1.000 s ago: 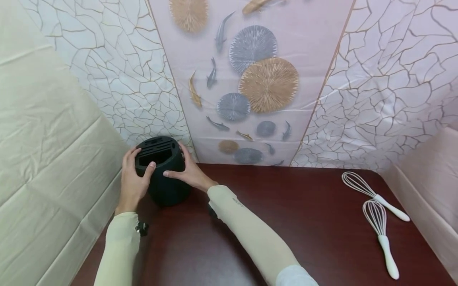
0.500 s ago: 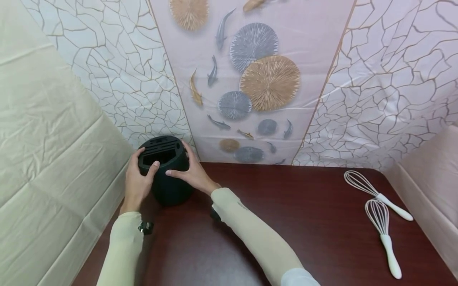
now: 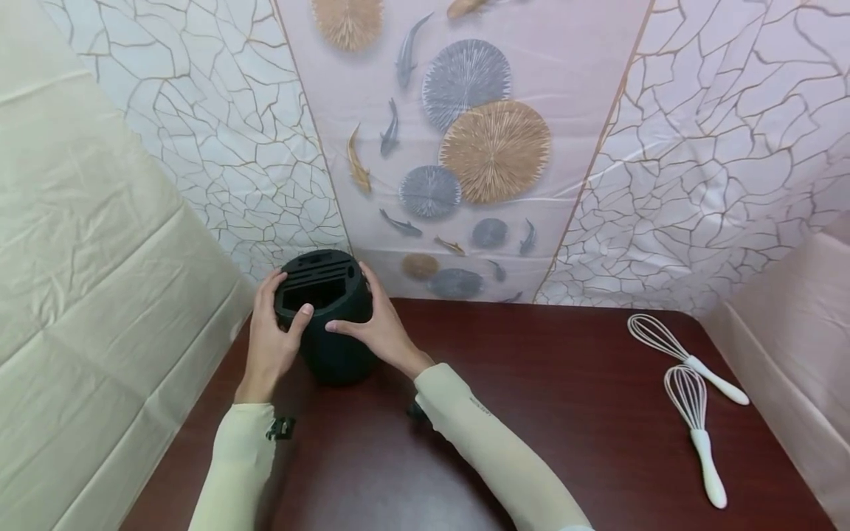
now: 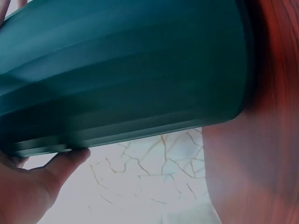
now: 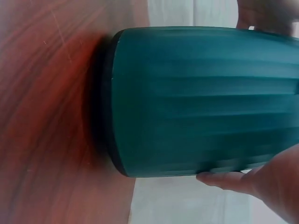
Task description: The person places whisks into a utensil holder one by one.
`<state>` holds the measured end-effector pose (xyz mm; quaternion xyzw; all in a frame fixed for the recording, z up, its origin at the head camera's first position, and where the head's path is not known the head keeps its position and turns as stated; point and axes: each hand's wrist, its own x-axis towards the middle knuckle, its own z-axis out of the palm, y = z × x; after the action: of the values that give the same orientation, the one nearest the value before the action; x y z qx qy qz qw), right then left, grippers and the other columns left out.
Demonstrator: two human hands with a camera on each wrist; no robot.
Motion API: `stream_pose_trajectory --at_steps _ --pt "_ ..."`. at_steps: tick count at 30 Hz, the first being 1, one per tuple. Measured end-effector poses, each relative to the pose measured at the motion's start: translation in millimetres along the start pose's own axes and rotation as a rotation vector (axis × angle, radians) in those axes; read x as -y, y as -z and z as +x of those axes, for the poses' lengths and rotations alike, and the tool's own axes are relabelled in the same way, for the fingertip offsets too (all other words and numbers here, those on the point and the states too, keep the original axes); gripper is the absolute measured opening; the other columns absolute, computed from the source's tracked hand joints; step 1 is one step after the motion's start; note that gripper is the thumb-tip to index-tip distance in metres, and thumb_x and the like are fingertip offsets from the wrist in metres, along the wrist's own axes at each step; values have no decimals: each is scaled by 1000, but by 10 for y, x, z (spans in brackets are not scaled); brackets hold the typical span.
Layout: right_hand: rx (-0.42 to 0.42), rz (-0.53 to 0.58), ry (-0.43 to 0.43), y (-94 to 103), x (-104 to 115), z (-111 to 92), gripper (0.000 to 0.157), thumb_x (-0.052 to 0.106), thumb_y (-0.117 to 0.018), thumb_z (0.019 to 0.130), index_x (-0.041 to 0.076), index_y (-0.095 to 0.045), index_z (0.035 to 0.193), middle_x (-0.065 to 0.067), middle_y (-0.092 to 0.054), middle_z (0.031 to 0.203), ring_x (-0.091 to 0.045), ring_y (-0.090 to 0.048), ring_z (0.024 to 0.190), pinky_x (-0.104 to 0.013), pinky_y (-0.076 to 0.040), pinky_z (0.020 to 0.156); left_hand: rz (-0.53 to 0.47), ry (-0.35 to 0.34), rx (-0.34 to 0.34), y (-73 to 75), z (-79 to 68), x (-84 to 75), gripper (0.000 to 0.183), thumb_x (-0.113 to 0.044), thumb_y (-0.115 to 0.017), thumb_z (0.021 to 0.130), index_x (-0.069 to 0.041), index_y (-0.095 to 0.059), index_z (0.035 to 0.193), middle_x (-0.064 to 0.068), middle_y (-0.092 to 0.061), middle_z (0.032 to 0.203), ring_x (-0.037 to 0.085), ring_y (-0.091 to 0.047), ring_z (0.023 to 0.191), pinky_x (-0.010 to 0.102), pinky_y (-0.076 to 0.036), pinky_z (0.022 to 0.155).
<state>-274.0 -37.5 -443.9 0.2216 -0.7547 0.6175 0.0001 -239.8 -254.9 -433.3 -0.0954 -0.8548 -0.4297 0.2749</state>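
Between both hands stands a round, dark green knife block [image 3: 337,354], upright on the table. Its black top has narrow slots at the back and one wide opening toward the front. My left hand [image 3: 275,346] grips the upper left side, thumb at the front rim. On the other side, my right hand [image 3: 385,332] holds the upper right wall with its thumb across the front. Ribbed green sides of the block [image 4: 140,84] fill much of the left wrist view. In the right wrist view, the block's dark base [image 5: 111,102] is right at the tabletop.
Two white-handled whisks lie at the right of the dark red-brown table [image 3: 531,413]: one whisk [image 3: 687,359] farther back, another whisk [image 3: 695,435] nearer. A patterned cloth [image 3: 465,243] hangs behind the table, and cream cloth [image 3: 119,295] borders its left side.
Both hands have shifted the knife block a little to the right across the table, keeping their hold. The whisks stay where they were; the head view has moved slightly.
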Motion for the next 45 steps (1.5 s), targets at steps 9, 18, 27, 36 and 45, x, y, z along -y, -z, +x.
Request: stream_pose_trajectory --at_steps 9,18,27,36,45 --pt "-52 33 4 191 -53 -250 106 31 -87 90 47 -14 166 12 -25 171 -20 -29 156 -54 -29 124 17 -5 92 -152 -101 -167 75 -44 -67 102 -17 -35 165 8 -26 172 37 -27 156 72 -26 118" --pt "-123 61 9 461 -8 -541 109 25 -88 89 41 -15 168 1 -33 166 -25 -37 149 -57 -33 121 -9 -43 119 -351 -151 -443 75 -44 -69 100 -21 -38 164 2 -27 172 31 -29 157 70 -30 117" --pt "-179 107 -101 727 -30 -826 112 15 -86 91 31 -9 171 1 -19 174 -31 -29 155 -61 -29 122 -31 -62 183 -598 -217 -671 76 -54 -66 99 -24 -38 164 -6 -25 173 27 -31 156 68 -33 117" --pt "-225 97 -98 980 -1 -1049 105 16 -86 91 34 -17 169 1 -26 170 -30 -30 154 -61 -27 123 -82 -77 219 -837 -253 -854 76 -57 -65 99 -26 -39 163 -7 -25 173 27 -31 157 69 -33 117" --pt "-283 85 -91 1231 -30 -1265 101 17 -86 91 37 -22 167 4 -28 169 -30 -34 152 -64 -27 122 -135 -68 269 -1089 -283 -1034 78 -61 -65 98 -25 -39 163 -5 -27 173 24 -34 155 66 -34 117"
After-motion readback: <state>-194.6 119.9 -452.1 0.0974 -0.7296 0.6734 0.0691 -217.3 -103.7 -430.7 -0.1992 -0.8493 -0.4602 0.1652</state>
